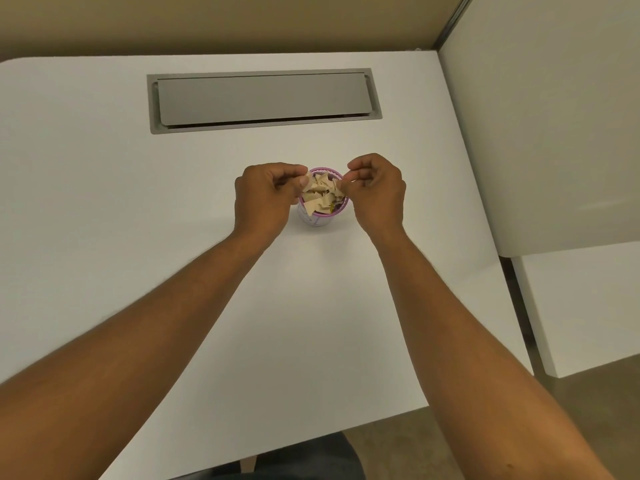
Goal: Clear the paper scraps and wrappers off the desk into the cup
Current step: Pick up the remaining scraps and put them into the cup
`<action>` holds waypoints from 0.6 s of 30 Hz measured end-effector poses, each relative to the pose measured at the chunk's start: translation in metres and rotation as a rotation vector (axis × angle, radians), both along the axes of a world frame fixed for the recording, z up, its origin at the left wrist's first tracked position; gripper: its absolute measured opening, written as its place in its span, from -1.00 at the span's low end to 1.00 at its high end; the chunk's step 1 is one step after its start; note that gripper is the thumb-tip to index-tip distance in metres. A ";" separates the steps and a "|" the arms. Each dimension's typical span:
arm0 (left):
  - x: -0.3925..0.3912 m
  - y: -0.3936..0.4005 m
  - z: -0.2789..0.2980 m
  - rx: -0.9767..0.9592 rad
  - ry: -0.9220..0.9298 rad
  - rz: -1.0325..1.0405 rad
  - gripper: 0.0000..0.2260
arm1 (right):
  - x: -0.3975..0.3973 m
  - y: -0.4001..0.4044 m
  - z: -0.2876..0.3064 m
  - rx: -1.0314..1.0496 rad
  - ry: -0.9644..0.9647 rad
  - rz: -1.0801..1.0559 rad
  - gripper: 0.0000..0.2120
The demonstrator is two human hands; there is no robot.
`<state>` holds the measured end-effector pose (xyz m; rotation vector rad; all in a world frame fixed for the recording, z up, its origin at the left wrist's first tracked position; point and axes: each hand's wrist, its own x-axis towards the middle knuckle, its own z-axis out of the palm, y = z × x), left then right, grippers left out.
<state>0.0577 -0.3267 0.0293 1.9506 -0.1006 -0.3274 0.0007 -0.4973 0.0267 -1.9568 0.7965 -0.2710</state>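
A small cup [313, 220] with a pink rim and a white patterned wall stands in the middle of the white desk [173, 202]. Tan paper scraps [320, 195] fill it to the brim, with a bit of coloured wrapper showing at its right inner edge. My left hand [265, 199] is at the cup's left rim, fingers curled, thumb and fingertips pinching a tan scrap at the top. My right hand [375, 192] is at the right rim, its fingertips pinched on the edge of a scrap there. No loose scraps show on the desk surface.
A grey cable hatch [265, 100] with a closed flap is set into the desk behind the cup. A white partition [554, 133] stands along the right side. A dark chair seat [298, 459] shows below the front edge.
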 end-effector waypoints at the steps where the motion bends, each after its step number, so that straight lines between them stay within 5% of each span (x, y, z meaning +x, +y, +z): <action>1: 0.000 -0.002 0.000 0.014 -0.023 -0.016 -0.82 | -0.001 -0.001 0.000 0.022 -0.001 -0.002 -0.77; 8: -0.001 -0.020 -0.003 0.144 -0.278 -0.222 -0.85 | -0.015 -0.002 0.002 0.083 -0.034 -0.088 -0.87; 12: -0.001 -0.030 -0.012 0.384 -0.432 -0.425 -0.81 | -0.028 0.005 -0.002 0.093 -0.059 -0.097 -0.87; 18: 0.001 -0.035 -0.026 0.420 -0.354 -0.453 -0.79 | -0.042 0.004 -0.007 0.200 -0.036 -0.115 -0.85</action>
